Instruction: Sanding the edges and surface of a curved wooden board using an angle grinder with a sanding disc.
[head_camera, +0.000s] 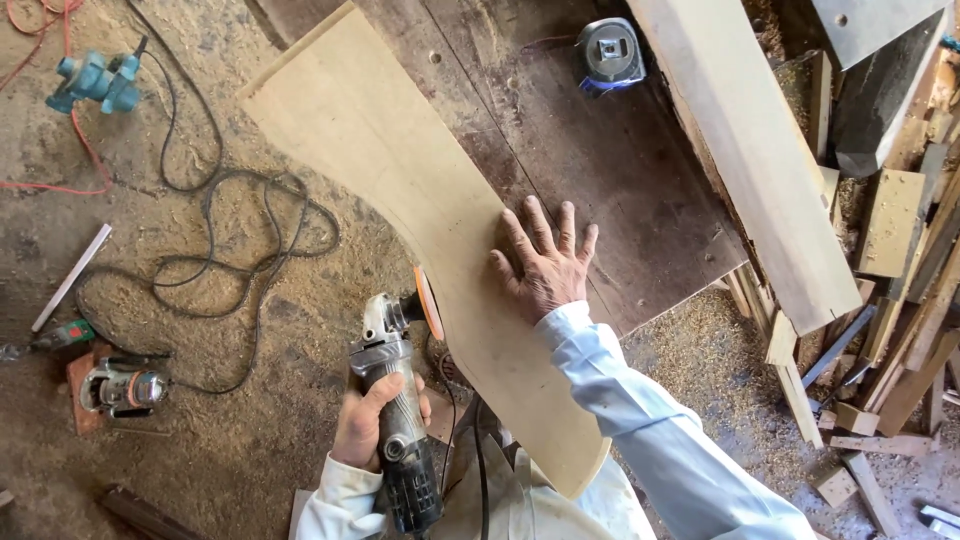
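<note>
Left hand (378, 422) was wrapped tight round the body of the angle grinder (395, 400), its orange disc (429, 303) touching the concave edge of the curved plywood piece (420, 190). Right hand (543, 262) lay flat, fingers spread, gripping nothing, pressing the piece onto the dark workbench (620, 170). Risk: the unclamped piece might shift; the disc ran near the fingers, the cord near the body.

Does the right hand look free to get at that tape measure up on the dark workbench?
Probably yes. The right hand lies flat on the curved wooden board, holding nothing, and bare dark workbench runs between it and the tape measure. Lifting it would leave the board unsteadied while the left hand grips the angle grinder.
</note>
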